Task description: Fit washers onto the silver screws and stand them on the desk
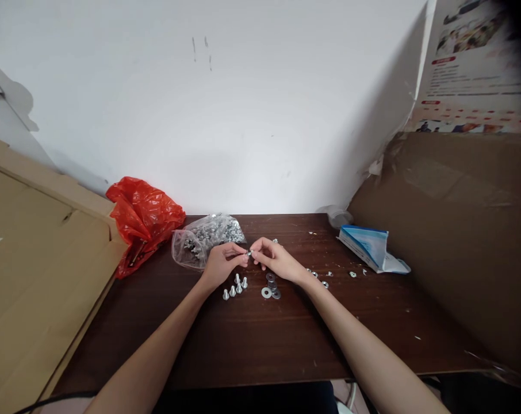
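Observation:
In the middle of the head view my left hand (221,264) and my right hand (278,260) meet fingertip to fingertip, raised over the table. Both are closed in a pinch on a small silver bolt (249,253), mostly covered by the fingers; whether another part sits on it I cannot tell. Below my left hand, several silver bolts (238,288) stand on their heads. A loose pile of flat washers (266,292) lies just below my right hand. Past my right wrist are several small metal pieces (325,284), partly hidden by the forearm.
A clear plastic bag (219,230) of metal hardware lies behind my left hand, with a red plastic bag (146,210) farther left. An opened blue-and-white box (368,247) rests at the right. Cardboard (49,270) walls flank the dark wooden table (252,351); a white wall rises behind.

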`<state>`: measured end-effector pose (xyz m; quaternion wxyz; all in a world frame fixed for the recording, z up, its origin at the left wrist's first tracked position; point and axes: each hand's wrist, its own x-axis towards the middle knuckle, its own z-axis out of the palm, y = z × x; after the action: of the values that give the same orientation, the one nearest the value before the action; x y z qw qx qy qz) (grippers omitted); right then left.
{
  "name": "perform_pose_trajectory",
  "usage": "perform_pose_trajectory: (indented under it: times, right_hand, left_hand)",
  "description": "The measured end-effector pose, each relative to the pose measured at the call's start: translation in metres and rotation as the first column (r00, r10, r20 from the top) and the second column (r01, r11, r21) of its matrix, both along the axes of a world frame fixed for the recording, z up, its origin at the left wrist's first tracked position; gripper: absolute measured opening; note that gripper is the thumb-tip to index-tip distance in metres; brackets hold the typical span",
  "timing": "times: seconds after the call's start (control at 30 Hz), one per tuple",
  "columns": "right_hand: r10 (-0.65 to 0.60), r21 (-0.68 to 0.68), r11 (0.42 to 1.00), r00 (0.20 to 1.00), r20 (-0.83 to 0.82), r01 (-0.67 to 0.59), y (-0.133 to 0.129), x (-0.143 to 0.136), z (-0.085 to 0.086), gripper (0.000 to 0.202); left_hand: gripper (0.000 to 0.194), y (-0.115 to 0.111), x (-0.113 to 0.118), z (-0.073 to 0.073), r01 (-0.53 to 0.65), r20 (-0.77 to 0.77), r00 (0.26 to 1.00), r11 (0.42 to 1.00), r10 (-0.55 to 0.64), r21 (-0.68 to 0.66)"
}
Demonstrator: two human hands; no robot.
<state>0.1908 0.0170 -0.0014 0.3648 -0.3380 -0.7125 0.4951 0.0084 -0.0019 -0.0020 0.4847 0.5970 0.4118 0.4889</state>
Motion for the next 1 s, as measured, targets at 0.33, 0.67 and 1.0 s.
perform_pose_trajectory:
  times: [0.33,0.67,1.0]
  right_hand:
    - [-0.022,-0.071,0.997,0.996,-0.090,0.016,-0.0014,-0.0003,0.0026,0.029]
    - [-0.019,-0.139,0.990,0.981,-0.192,-0.008,0.0003,-0.0015,0.0009,0.036]
    - [-0.014,-0.185,0.983,0.998,-0.069,0.001,0.0009,-0.0039,0.0006,0.039]
  left_hand:
    - [0.021,0.0005,0.0004,0.0003,0.001,-0.005,1.000,1.000,-0.001,-0.003]
    - [0.021,-0.0001,-0.0002,0.0007,0.016,0.004,1.000,1.000,-0.016,0.008]
    - [0.022,0.0009,-0.0001,-0.0016,0.016,0.023,1.000,1.000,-0.016,0.003]
